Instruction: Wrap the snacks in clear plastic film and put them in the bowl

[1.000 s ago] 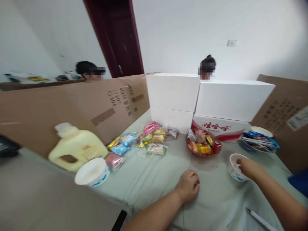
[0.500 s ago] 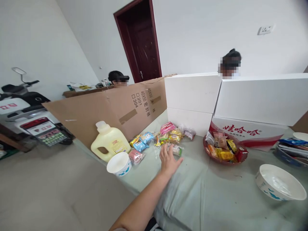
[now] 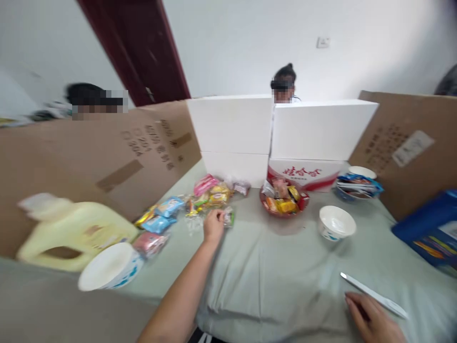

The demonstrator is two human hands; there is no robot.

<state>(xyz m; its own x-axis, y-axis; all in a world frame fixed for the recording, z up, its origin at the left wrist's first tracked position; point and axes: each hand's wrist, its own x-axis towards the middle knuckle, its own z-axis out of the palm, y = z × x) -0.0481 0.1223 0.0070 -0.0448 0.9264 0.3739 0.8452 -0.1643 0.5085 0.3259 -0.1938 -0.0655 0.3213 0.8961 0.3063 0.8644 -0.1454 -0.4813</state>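
Both forearms are bare to the picture's edge, no sleeves, and the left hand (image 3: 213, 226) and right hand (image 3: 373, 320) wear nothing

Yellow jug (image 3: 76, 229) (blurred), white boxes (image 3: 282, 126)

light: bright, even — soft shadows | blur: motion smear, worst at left | edges: wide-angle stretch
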